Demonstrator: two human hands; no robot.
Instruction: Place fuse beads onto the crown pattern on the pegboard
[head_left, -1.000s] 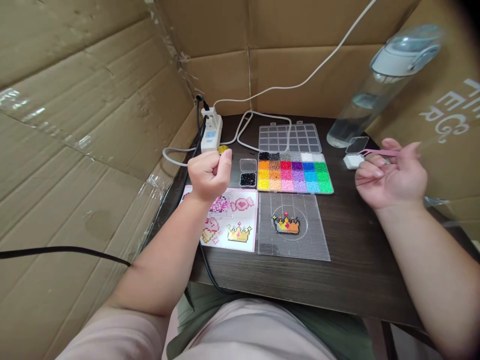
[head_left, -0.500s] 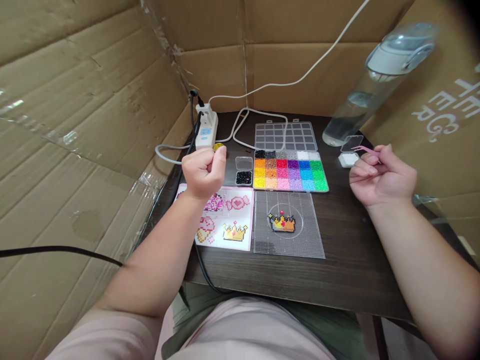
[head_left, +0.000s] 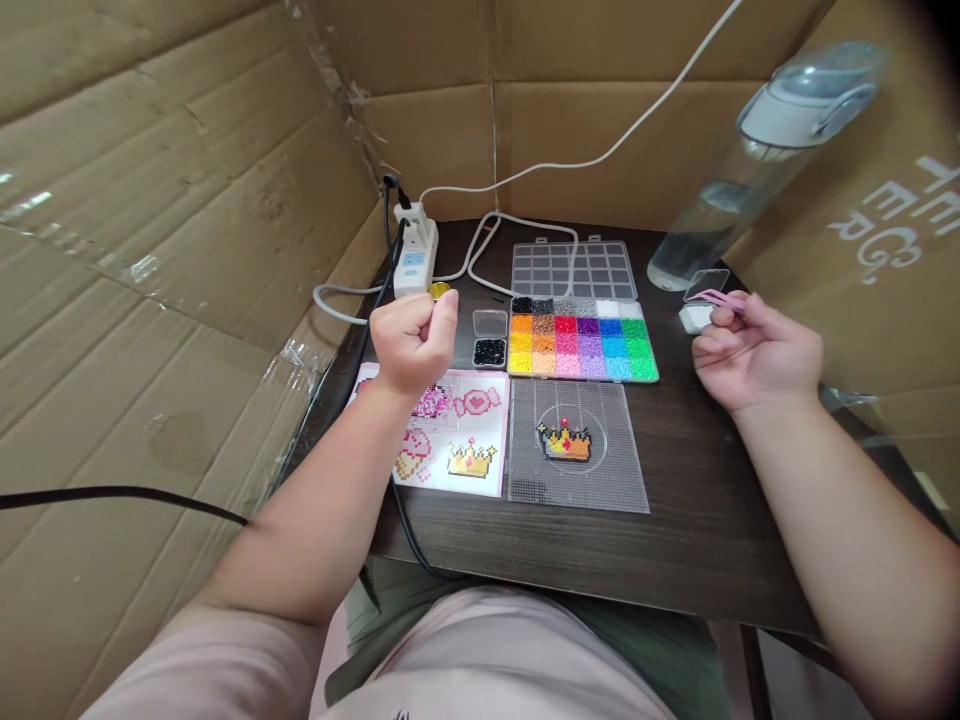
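Note:
My left hand [head_left: 414, 342] is closed in a fist above the pattern sheet [head_left: 480, 480]; no object shows in it. Pink tweezers [head_left: 718, 298] are pinched in my right hand [head_left: 754, 350], at the right beside a small white box [head_left: 696, 319] with a clear lid. On the clear pegboard [head_left: 622, 480] lies a bead crown [head_left: 568, 441] in yellow, orange, red and black. Behind the board stands the open bead case [head_left: 583, 342], its compartments filled with many colours. A small box of black beads [head_left: 490, 352] sits to the left of the case.
A power strip [head_left: 415, 258] with cables stands at the back left, a gold round item [head_left: 440, 290] beside it. A tall water bottle [head_left: 712, 200] is at the back right. Cardboard walls [head_left: 585, 120] surround the dark table [head_left: 510, 540].
My right hand has shifted slightly left, and the tweezers' tips now show spread more clearly. My left hand stays in its fist. The whole view has moved a little.

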